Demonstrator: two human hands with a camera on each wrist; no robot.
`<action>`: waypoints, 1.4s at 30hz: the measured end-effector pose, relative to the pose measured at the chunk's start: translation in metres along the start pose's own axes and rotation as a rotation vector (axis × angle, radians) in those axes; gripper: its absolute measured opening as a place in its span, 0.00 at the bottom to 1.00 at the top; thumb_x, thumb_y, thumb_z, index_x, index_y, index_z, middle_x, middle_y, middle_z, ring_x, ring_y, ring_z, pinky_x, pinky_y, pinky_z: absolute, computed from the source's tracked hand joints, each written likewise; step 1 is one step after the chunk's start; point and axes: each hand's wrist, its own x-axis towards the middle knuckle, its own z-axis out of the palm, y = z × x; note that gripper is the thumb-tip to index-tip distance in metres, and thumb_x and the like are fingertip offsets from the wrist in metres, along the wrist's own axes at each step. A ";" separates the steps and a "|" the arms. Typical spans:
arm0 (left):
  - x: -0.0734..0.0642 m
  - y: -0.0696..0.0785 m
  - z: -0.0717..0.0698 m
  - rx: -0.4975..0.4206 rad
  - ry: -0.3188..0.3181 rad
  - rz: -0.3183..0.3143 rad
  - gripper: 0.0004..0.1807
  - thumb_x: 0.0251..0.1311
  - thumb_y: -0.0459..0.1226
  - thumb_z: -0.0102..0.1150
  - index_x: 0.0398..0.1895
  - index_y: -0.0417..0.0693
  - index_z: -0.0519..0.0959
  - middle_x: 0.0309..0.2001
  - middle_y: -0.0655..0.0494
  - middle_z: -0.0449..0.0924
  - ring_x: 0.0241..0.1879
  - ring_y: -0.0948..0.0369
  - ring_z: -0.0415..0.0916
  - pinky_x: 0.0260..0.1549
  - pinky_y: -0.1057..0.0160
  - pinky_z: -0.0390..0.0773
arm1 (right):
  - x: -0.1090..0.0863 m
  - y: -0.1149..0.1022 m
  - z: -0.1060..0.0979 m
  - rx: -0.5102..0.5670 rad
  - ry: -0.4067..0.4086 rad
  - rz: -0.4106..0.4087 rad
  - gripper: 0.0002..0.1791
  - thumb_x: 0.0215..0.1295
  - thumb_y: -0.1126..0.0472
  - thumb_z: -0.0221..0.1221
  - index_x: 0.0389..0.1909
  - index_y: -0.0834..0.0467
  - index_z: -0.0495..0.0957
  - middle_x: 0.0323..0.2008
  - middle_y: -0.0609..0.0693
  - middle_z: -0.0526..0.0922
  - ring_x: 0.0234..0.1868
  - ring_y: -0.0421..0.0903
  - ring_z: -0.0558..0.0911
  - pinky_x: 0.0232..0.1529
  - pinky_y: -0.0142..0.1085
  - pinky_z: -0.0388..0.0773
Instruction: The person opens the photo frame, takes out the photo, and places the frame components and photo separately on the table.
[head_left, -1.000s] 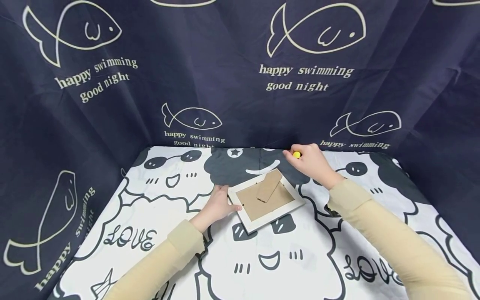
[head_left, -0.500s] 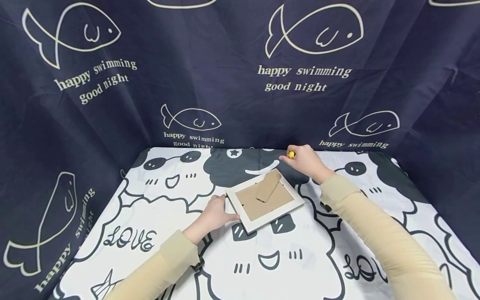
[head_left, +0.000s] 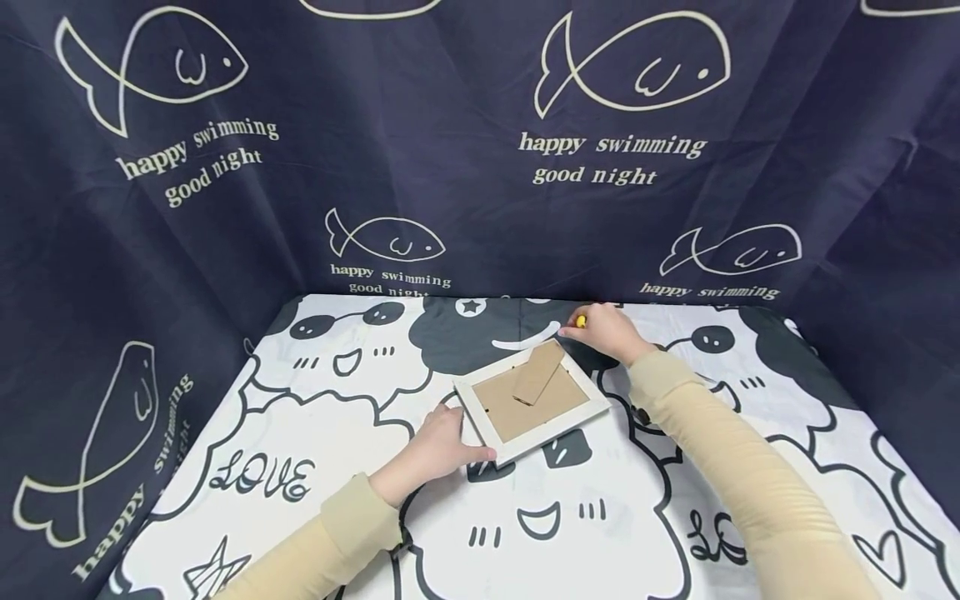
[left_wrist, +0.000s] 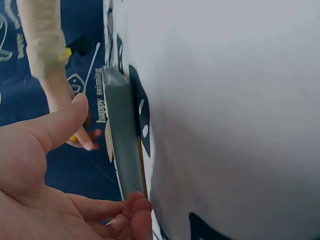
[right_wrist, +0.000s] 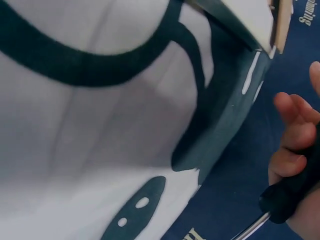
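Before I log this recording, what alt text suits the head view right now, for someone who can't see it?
A white picture frame lies back up on a cartoon-print cloth, the person's left hand at its left edge. The right hand holds a yellow-ended tool near the frame's far corner. Behind hangs a dark curtain printed with fish outlines.

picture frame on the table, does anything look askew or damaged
The picture frame lies back up on the table, not square with its far edge. Its stand slants across the brown backing, perhaps by design. No damage shows; the front is hidden.
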 end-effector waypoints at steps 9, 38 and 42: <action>-0.011 0.012 0.008 0.194 0.027 -0.031 0.48 0.40 0.61 0.70 0.50 0.25 0.73 0.40 0.41 0.73 0.41 0.50 0.69 0.41 0.52 0.74 | 0.004 0.004 0.015 0.044 -0.120 0.003 0.18 0.56 0.46 0.65 0.36 0.58 0.84 0.33 0.52 0.86 0.32 0.48 0.81 0.37 0.44 0.76; -0.008 0.019 0.017 0.373 0.005 0.011 0.42 0.42 0.63 0.66 0.44 0.32 0.76 0.35 0.44 0.78 0.38 0.51 0.73 0.39 0.55 0.74 | 0.005 -0.011 0.030 0.035 -0.199 -0.002 0.18 0.60 0.46 0.61 0.39 0.57 0.83 0.39 0.54 0.85 0.43 0.51 0.81 0.46 0.46 0.75; -0.008 0.019 0.017 0.349 0.009 0.008 0.41 0.43 0.62 0.66 0.44 0.31 0.76 0.35 0.44 0.78 0.39 0.50 0.73 0.40 0.54 0.74 | 0.006 -0.010 0.030 0.031 -0.191 -0.007 0.17 0.60 0.46 0.61 0.39 0.56 0.83 0.38 0.53 0.85 0.42 0.51 0.81 0.45 0.46 0.75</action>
